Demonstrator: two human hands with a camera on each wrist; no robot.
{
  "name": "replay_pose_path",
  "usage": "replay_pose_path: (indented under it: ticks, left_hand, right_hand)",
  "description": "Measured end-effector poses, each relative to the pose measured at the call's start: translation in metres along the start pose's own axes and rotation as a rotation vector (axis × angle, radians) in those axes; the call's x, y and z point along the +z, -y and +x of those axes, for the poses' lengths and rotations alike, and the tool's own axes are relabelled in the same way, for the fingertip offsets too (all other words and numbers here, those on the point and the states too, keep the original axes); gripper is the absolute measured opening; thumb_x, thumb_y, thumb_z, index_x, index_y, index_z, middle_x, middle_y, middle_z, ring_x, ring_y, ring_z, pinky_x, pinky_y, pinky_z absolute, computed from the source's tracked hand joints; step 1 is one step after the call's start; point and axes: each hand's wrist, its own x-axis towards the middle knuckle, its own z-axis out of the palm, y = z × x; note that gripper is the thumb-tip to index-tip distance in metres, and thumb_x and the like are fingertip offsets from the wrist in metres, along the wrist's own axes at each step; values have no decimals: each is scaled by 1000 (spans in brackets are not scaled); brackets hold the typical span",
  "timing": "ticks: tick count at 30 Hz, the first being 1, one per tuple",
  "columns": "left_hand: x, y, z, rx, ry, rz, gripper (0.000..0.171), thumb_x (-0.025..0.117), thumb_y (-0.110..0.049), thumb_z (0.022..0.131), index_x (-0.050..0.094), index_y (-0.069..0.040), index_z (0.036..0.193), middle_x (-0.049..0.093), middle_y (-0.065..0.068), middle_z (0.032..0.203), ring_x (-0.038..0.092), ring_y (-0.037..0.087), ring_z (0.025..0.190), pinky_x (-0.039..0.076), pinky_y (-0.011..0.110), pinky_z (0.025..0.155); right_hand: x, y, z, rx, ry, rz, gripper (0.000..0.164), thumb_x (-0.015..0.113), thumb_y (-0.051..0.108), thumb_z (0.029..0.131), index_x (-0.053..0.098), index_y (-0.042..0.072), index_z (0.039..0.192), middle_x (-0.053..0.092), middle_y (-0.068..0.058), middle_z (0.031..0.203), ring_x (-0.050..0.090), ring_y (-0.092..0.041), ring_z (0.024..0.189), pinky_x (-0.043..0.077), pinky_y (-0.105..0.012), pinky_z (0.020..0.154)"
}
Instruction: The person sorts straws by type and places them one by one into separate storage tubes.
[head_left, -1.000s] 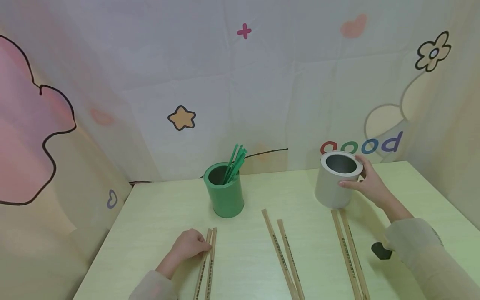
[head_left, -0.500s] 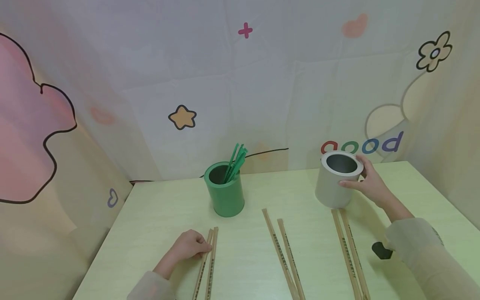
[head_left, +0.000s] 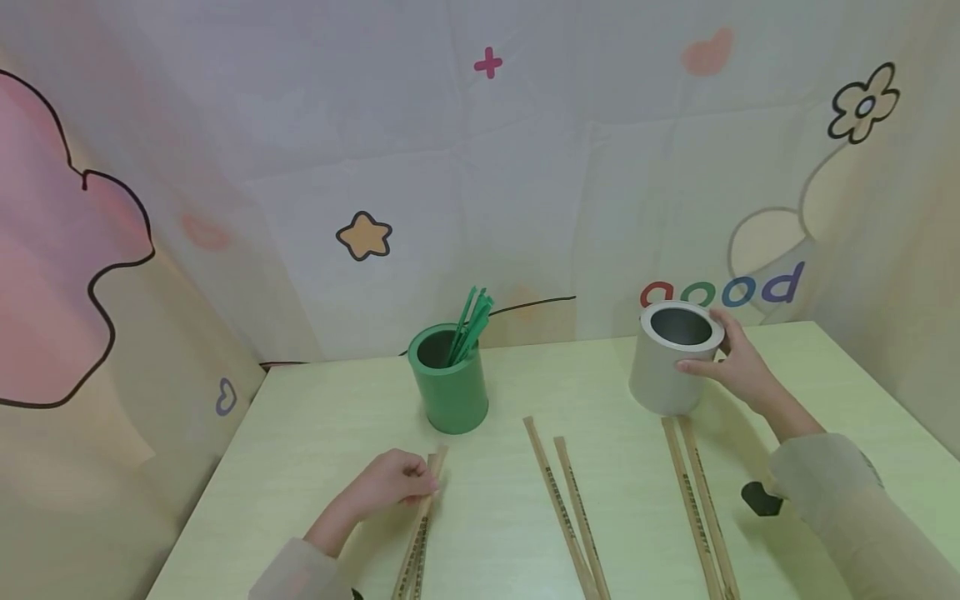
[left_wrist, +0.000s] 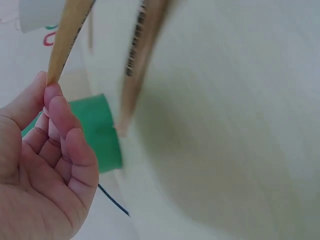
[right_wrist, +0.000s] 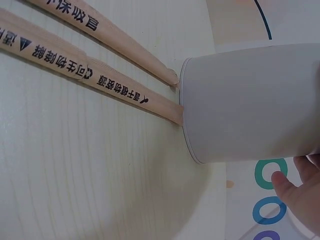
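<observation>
My left hand (head_left: 390, 482) pinches the far end of a paper-wrapped straw (left_wrist: 70, 42) between thumb and fingertips. That end is raised off the table, and its straw crosses over a second wrapped straw (left_wrist: 140, 60) in the head view. At the back right, my right hand (head_left: 746, 373) grips the side of a grey cylindrical cup (head_left: 666, 383), thumb in front and fingers behind the rim. The cup stands upright, its dark inside showing. In the right wrist view, two wrapped straws (right_wrist: 125, 92) end right at the cup's base.
A green cup (head_left: 453, 396) holding several green sticks (head_left: 472, 325) stands at the back middle. Two more wrapped straws (head_left: 555, 492) lie mid-table. A black piece (head_left: 762, 499) is beside the right sleeve. Behind the table (head_left: 322, 417) hangs a printed cloth (head_left: 510, 208).
My left hand has taken up one wrapped straw, lifting its far end and shifting slightly right with it across the other. The right hand and the grey cup have stayed in place.
</observation>
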Motion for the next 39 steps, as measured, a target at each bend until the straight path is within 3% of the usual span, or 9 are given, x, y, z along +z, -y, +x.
replay_pose_path:
  ticks: [7,13,17,24,31,39]
  left_hand:
    - [-2,-34,5,60,22,-50,25,60,-28,83,60,-4,77,56,0,66,51,13,64,44,28,58]
    - [-5,-67,12,72,5,-73,25,60,-31,83,57,-6,78,62,0,73,58,13,68,47,31,61]
    - [-7,-87,17,115,-22,-87,23,60,-27,84,57,-5,79,62,1,73,57,13,67,47,28,63]
    - [-10,-117,33,162,-113,-184,20,61,-24,83,59,-5,83,59,0,73,55,16,66,48,25,63]
    - [-6,-136,54,210,-218,-270,21,60,-26,83,60,-5,82,60,1,70,56,13,66,50,27,64]
    - [-6,-157,74,199,-360,-421,20,62,-25,82,58,-5,81,63,0,77,59,12,70,52,28,68]
  right_hand:
    - [0,1,-1,3,6,3,98,67,17,78,-9,5,140,1,-25,145,5,-49,130,18,-67,94]
    - [-1,2,-2,0,-1,9,98,68,16,77,-7,4,140,3,-26,145,6,-48,130,17,-67,95]
    - [-1,2,-2,-1,-5,9,99,68,16,77,-7,4,140,4,-26,145,7,-48,130,17,-67,95]
    - [-1,0,-1,2,-6,8,100,68,17,77,-8,4,140,2,-25,145,6,-48,130,16,-67,95]
    - [-1,0,-1,17,-6,-9,100,69,20,77,-7,5,140,3,-24,145,8,-47,130,17,-67,95]
    - [-1,0,-1,23,-10,-16,101,69,21,77,-8,6,141,2,-24,145,7,-49,130,17,-67,95]
